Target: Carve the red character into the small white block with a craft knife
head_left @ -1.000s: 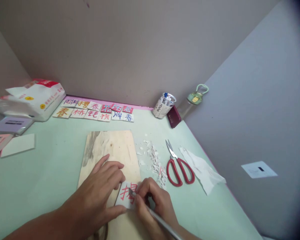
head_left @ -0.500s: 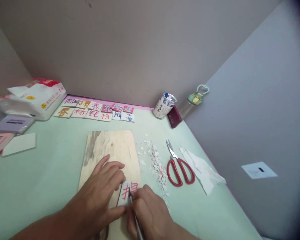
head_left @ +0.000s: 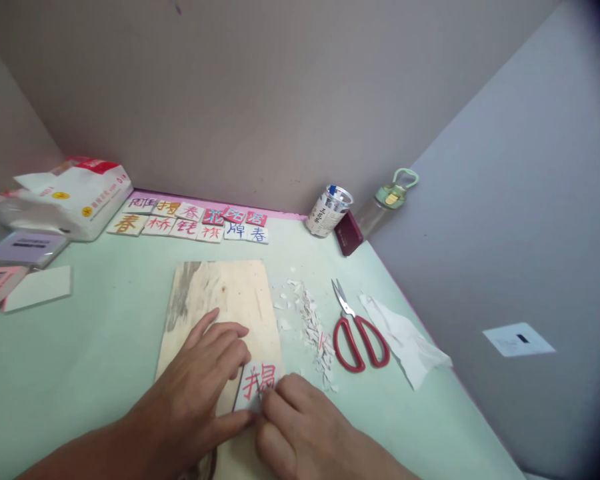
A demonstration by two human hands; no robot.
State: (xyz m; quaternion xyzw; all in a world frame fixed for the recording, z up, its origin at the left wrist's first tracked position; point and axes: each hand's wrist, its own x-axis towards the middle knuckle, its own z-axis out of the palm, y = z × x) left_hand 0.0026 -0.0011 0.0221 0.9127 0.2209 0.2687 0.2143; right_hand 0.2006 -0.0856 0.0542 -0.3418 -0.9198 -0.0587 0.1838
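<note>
White tile (head_left: 251, 389) with a red character is lying flat on the near part of the wooden board (head_left: 235, 287), between the two hands. Compared with a second ago, the right hand (head_left: 303, 423) is rolling over toward the palm-down side: the slim cutting tool (head_left: 259, 386), whose shaft was then showing out to the lower right, is now hiding almost wholly beneath that hand, only its tip peeping out over the character. The right hand is clenching around this tool. The left hand (head_left: 203, 383) is keeping its place, grasping the tile's left side between thumb and bent fingers. The tile is staying nearly where it was. Its character is standing upright, its top facing away from the person, and its left edge is leaning rightward toward the far end. Since the right hand is covering one corner, its long axis cannot be told.
</note>
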